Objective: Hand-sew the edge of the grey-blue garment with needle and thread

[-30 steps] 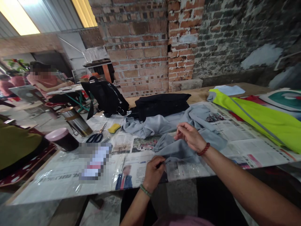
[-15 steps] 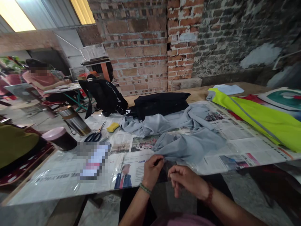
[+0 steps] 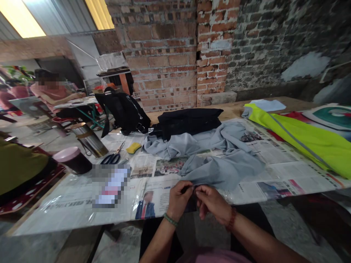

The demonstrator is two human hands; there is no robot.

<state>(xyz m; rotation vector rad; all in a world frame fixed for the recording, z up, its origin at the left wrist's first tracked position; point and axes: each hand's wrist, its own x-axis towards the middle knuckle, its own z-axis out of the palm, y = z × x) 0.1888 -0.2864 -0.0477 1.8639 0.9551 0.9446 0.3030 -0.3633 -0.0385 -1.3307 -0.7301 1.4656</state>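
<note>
A light grey-blue cloth garment (image 3: 225,168) lies crumpled on the newspaper-covered table (image 3: 68,212), its near end reaching my hands. With thumb and forefinger my left hand (image 3: 179,199) pinches the garment's near edge. My right hand (image 3: 212,202) is closed in a pinch right beside the left fingertips, close to that same edge. Whatever lies between the right fingers is too small to make out. Both hands are at the table's front edge, above my lap.
Scissors (image 3: 112,157), a yellow sponge (image 3: 133,148), a pink-lidded cup (image 3: 74,160) and a metal flask (image 3: 90,140) stand or lie left. Black cloth (image 3: 189,122) and a black bag (image 3: 124,113) are behind. Right are a yellow vest (image 3: 301,135) and an iron (image 3: 333,115). A person (image 3: 55,91) sits far left.
My right hand has moved left and slightly up, closing the gap to my left hand until the fingertips nearly meet. The left hand keeps its pinch on the cloth.
</note>
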